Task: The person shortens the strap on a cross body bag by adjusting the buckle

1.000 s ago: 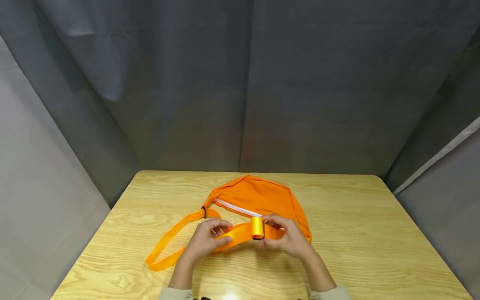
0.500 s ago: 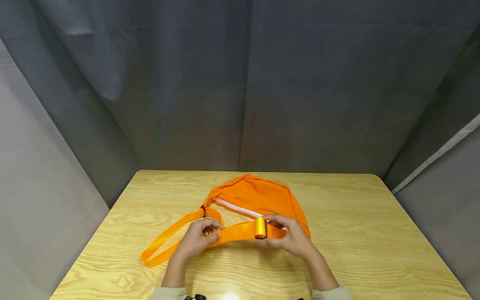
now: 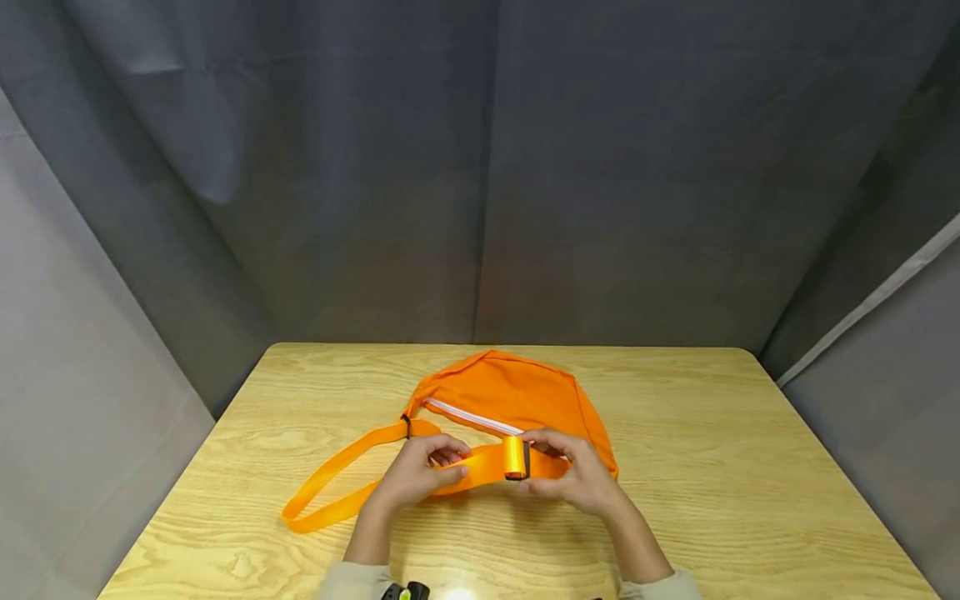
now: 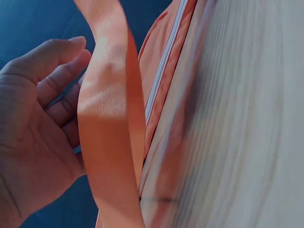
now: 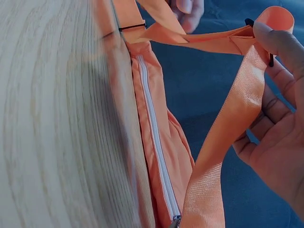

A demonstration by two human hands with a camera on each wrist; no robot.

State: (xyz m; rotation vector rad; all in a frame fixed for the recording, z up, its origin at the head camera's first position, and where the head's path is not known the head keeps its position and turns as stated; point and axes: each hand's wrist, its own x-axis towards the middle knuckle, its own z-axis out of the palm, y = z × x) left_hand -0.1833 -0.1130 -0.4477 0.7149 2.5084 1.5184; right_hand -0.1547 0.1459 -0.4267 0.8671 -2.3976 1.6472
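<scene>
An orange bag (image 3: 517,387) with a white zip (image 3: 472,415) lies flat on the table in the head view. Its orange strap (image 3: 483,465) runs between both hands in front of the bag. My left hand (image 3: 412,475) holds the strap loosely at its edges; in the left wrist view the fingertips are partly hidden behind the strap (image 4: 109,118). My right hand (image 3: 573,471) pinches the strap at a black slider buckle (image 3: 527,461), where the webbing forms a small upright loop (image 3: 513,456). The right wrist view shows the right thumb (image 5: 278,40) against that loop.
A long strap loop (image 3: 330,479) lies left of the hands and joins the bag's left corner at a black ring (image 3: 407,425). The wooden table (image 3: 712,467) extends on both sides, with a dark curtain (image 3: 375,208) behind it.
My left hand first moved left along the strap, then came back right toward the buckle. The buckle shifted slightly right, then back left with the right hand. The bag stays in place.
</scene>
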